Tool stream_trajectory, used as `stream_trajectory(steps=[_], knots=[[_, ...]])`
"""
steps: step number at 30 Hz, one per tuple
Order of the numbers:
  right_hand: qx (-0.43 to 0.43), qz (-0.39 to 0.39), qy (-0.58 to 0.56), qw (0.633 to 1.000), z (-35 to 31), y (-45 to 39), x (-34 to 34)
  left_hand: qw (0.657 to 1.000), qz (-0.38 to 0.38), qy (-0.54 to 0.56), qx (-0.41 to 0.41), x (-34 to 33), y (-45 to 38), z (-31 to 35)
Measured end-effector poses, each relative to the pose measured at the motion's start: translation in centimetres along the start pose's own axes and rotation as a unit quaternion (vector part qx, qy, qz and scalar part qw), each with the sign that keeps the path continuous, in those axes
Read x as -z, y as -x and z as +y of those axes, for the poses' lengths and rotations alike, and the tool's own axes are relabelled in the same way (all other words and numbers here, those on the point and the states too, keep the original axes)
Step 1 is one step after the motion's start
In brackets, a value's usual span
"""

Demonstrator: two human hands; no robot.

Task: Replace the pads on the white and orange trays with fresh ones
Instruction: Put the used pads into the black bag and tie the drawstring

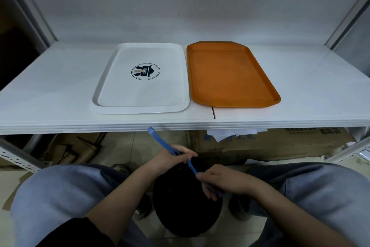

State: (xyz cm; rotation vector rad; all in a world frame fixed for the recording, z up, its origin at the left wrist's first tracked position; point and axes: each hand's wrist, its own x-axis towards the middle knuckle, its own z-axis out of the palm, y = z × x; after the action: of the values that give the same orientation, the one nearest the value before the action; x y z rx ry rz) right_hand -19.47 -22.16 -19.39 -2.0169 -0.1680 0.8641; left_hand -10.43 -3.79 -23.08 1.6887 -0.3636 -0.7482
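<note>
We hold a folded blue pad (pixel 191 165) edge-on between both hands, above a black bin (pixel 186 202) between our knees. Our left hand (pixel 172 156) pinches its upper part; our right hand (pixel 222 180) closes on its lower end. Beyond our grip, on the white shelf (pixel 50 90), the white tray (pixel 142 78) and the orange tray (pixel 230 74) lie bare, side by side.

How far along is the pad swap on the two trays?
Done, it seems: the white tray and orange tray both lie bare on the shelf, so the old pads look removed. In hand: the left hand and right hand grip a blue strip over a black bin. Left: fresh pads on both trays; none is visible.
</note>
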Motion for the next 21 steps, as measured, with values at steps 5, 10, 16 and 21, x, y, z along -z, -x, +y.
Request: stream_trajectory(steps=[5,10,16,21], knots=[[-0.008,0.207,-0.002,0.978,1.3,-3.5,0.7,0.998,-0.026,-0.051,-0.035,0.0,-0.4,0.0],[0.058,0.201,-0.045,0.977,1.3,-6.1,0.4,0.995,-0.007,-0.076,-0.066,0.4,-0.4,-0.2],[0.055,0.19,-0.054,0.979,1.7,-6.3,0.8,0.98,0.032,-0.167,-0.102,0.9,-0.4,-0.8],[0.025,0.204,-0.067,0.976,1.7,-6.8,0.5,0.93,0.145,-0.302,-0.153,0.4,-0.5,-1.5]])
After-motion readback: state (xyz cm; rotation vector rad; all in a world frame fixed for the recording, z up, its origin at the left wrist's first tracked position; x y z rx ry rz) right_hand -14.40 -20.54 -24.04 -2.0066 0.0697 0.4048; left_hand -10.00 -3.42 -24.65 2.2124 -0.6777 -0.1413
